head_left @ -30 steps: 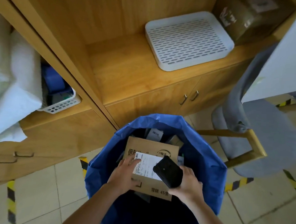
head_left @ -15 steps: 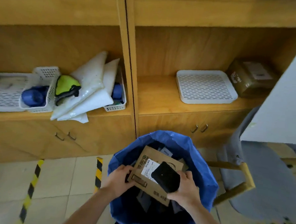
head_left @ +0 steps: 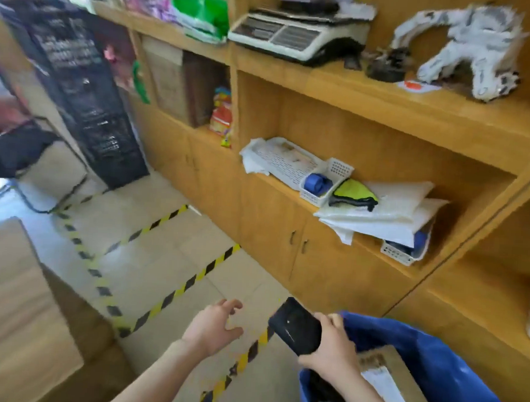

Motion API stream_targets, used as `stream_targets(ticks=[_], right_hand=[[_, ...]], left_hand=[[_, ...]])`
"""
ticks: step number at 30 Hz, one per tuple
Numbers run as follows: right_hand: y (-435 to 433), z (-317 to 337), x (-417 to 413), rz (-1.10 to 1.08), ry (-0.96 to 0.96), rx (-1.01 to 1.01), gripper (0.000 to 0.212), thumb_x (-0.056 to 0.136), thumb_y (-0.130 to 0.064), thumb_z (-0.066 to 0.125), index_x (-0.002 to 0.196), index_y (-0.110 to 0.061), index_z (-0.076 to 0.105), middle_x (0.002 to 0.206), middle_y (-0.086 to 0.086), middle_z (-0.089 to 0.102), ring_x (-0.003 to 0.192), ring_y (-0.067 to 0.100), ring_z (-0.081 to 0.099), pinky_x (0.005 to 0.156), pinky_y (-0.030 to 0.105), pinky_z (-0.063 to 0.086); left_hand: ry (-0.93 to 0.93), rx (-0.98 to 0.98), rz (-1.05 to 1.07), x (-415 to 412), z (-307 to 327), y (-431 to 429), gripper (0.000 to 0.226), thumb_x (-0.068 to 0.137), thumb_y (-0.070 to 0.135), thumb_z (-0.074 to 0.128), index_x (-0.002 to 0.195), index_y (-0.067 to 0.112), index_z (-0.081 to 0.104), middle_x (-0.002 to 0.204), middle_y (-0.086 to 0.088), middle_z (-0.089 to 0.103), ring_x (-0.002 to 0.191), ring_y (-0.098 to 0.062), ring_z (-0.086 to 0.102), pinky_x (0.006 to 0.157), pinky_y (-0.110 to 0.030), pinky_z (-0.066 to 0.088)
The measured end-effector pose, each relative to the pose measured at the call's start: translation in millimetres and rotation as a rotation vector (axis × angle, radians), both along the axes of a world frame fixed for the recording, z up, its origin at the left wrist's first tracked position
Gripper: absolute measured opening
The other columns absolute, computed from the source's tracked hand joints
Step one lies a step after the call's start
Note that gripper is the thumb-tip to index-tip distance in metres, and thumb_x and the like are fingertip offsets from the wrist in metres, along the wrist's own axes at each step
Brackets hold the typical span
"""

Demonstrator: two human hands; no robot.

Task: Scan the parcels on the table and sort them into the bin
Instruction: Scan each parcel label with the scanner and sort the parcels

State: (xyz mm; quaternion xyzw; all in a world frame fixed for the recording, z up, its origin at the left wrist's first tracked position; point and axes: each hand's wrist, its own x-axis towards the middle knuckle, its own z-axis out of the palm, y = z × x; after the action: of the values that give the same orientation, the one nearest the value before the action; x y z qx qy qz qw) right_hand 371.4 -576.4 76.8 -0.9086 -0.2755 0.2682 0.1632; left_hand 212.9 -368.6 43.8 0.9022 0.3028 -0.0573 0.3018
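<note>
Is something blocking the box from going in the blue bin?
Nothing visible does. The cardboard box already lies inside the blue bin. The left hand is open above the floor, and the right hand holds the black scanner by the bin's rim.

The handheld scanner [head_left: 295, 330] at lower centre looks like black plastic with a slight sheen. The blue bin liner [head_left: 451, 373] at lower right is thin, glossy plastic. The parcel [head_left: 402, 371] inside it is matt brown cardboard with a white paper label [head_left: 386, 388]. The shelving [head_left: 353, 138] is smooth, light wood grain. The floor tiles [head_left: 163, 250] shine faintly.
</note>
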Motion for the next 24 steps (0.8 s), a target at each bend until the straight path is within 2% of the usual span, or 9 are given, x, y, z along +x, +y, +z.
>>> stream_targets(ticks=[3,8,12,15,19,22,24], right_hand=[[68,6,-43,0.169,-0.003,0.051,0.087,0.051,-0.048,0.076,0.13,-0.03,0.043,0.111,-0.01,0.031,0.107,0.015,0.052,0.089,0.033,0.048],[182,14,-149,0.396,0.022,0.097,0.09,0.051,-0.047,0.077,0.132,-0.03,0.041,0.115,-0.01,0.034,0.105,0.01,0.052,0.09,0.031,0.051],[256,12,-250,0.531,0.046,0.141,0.089,0.042,-0.048,0.07,0.125,-0.034,0.044,0.113,-0.013,0.034,0.103,0.01,0.055,0.087,0.031,0.052],[306,4,-319,0.644,0.112,0.168,0.096,0.035,-0.053,0.069,0.125,-0.029,0.046,0.11,-0.013,0.032,0.103,0.011,0.056,0.09,0.036,0.051],[358,8,-393,0.808,0.145,0.173,0.091,0.048,-0.045,0.079,0.129,-0.027,0.042,0.113,-0.013,0.031,0.101,0.007,0.051,0.09,0.03,0.048],[394,15,-432,0.903,0.123,0.155,0.089,0.056,-0.043,0.08,0.133,-0.029,0.038,0.114,-0.012,0.03,0.101,0.007,0.046,0.087,0.03,0.035],[420,18,-453,0.959,0.113,0.143,0.087,0.058,-0.042,0.079,0.133,-0.029,0.037,0.112,-0.012,0.03,0.1,0.007,0.044,0.086,0.031,0.032]], left_hand=[[-0.04,0.022,0.172,-78,9,37,0.054,0.081,0.046,0.064,0.13,0.031,0.049,0.122,0.008,0.056,0.107,-0.009,0.056,0.089,-0.025,0.047],[-0.039,0.014,0.458,-237,19,87,0.054,0.075,0.051,0.059,0.125,0.032,0.053,0.113,0.012,0.055,0.105,-0.007,0.055,0.091,-0.024,0.046],[-0.057,-0.021,0.66,-365,22,120,0.041,0.078,0.051,0.067,0.114,0.044,0.049,0.11,0.018,0.053,0.1,-0.002,0.054,0.091,-0.022,0.047],[-0.06,-0.004,0.779,-442,25,143,0.042,0.079,0.046,0.07,0.116,0.041,0.051,0.11,0.017,0.054,0.097,-0.002,0.055,0.086,-0.018,0.048],[-0.079,0.029,0.935,-517,27,158,0.044,0.076,0.043,0.07,0.116,0.037,0.055,0.108,0.017,0.056,0.094,0.001,0.056,0.085,-0.017,0.047],[-0.101,0.025,1.044,-557,25,164,0.049,0.068,0.048,0.063,0.115,0.035,0.057,0.106,0.015,0.057,0.093,0.002,0.056,0.087,-0.019,0.048],[-0.088,0.03,1.097,-579,26,171,0.051,0.066,0.049,0.061,0.115,0.035,0.057,0.106,0.015,0.057,0.093,0.002,0.056,0.088,-0.018,0.048]])
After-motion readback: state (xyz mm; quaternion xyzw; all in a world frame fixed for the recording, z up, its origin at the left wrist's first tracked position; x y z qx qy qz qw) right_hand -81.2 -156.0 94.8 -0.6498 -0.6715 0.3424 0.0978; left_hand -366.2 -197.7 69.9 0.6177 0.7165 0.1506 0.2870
